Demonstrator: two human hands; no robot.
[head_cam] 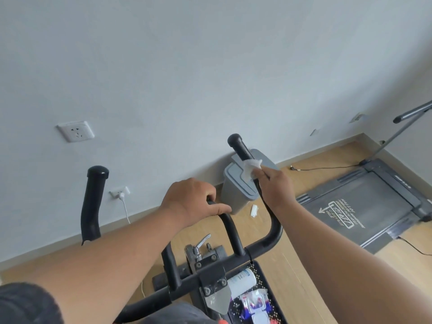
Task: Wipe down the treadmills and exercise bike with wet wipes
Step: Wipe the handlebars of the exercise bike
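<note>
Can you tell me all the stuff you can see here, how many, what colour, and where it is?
exercise bike handlebars: one set, black, centre, both hands on them
wet wipe: one, white, wrapped on the right handlebar grip
bin: one, grey, on the floor by the wall behind the handlebars
scrap of wipe: one, white, on the floor beside the bin
treadmill: one, dark grey, on the floor at right
wall sockets: two plain to see, white, left wall; the lower has a white plug in it
wipes packet: one, white, blue and red, in the bike's black tray
left hand: grips the middle loop bar
right hand: holds the wet wipe
</note>
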